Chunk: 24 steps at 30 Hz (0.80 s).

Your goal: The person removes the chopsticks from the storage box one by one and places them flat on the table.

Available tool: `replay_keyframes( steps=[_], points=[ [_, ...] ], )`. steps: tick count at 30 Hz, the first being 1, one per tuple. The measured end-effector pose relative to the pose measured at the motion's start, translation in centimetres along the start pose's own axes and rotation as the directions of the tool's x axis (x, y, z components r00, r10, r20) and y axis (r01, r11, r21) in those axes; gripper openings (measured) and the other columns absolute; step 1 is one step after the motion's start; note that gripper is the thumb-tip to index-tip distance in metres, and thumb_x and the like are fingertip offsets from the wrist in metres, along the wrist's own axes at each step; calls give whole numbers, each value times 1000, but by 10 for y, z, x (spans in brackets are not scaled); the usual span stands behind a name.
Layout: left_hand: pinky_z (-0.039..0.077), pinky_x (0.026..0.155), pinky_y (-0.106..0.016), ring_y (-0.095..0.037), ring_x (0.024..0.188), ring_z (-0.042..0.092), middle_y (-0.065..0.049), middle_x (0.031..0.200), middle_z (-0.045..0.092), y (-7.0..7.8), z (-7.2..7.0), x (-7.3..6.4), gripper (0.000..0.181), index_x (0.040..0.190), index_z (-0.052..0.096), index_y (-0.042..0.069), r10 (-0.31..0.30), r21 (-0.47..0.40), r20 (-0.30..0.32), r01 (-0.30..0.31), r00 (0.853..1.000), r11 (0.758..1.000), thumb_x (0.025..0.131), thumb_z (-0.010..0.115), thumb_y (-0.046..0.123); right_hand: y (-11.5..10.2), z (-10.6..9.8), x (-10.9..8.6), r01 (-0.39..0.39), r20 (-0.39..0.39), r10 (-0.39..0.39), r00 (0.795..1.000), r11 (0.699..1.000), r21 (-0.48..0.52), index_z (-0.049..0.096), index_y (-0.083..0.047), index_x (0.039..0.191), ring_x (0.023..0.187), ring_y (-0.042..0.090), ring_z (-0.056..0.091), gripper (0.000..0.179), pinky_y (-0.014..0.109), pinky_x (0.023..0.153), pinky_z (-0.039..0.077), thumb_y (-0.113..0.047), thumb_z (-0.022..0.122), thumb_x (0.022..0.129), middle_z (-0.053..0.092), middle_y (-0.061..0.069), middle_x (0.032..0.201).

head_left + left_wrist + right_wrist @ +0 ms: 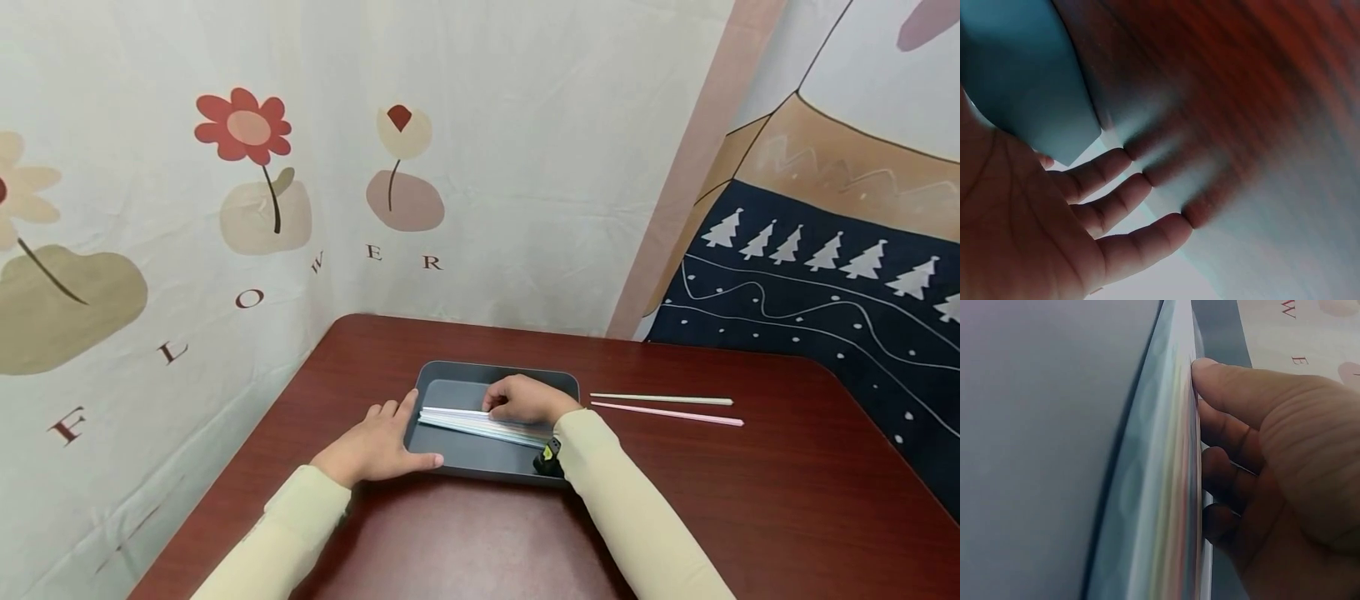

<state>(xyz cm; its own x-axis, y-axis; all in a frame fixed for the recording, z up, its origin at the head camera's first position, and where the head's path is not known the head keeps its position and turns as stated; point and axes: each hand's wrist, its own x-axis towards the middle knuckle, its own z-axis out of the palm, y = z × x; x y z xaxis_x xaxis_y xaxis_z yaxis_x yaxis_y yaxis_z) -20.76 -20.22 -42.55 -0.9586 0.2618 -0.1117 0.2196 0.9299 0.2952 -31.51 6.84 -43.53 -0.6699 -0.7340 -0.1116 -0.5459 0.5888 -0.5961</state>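
Observation:
A dark grey tray (480,465) lies on the table, with a bundle of pale, many-coloured chopsticks (480,425) across its inside. My left hand (382,442) rests at the tray's left end, fingers spread along the side and thumb at the near rim. In the left wrist view its straight fingers lie beside the tray corner (1029,75). My right hand (525,398) reaches into the tray and pinches a chopstick at the far side of the bundle. The right wrist view shows the thumb and curled fingers (1219,465) against the bundle's edge (1179,506).
Right of the tray, a pale green chopstick (660,399) and a pink chopstick (667,413) lie on the reddish-brown table (750,500). A printed cloth (525,167) hangs behind the table's far edge.

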Motion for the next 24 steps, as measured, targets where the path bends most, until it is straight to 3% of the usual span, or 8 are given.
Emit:
replay_keyframes(
  steps=[24],
  points=[
    [47,94,-48,-40,123,43,-22,139,46,-1,1,2,128,157,20,1,6,-2,-12,-6,1000,1000,69,62,84,2,1,2,-16,-63,14,998,999,-28,70,-23,87,69,8,53,19,29,70,46,-13,60,101,64,-11,81]
  ],
)
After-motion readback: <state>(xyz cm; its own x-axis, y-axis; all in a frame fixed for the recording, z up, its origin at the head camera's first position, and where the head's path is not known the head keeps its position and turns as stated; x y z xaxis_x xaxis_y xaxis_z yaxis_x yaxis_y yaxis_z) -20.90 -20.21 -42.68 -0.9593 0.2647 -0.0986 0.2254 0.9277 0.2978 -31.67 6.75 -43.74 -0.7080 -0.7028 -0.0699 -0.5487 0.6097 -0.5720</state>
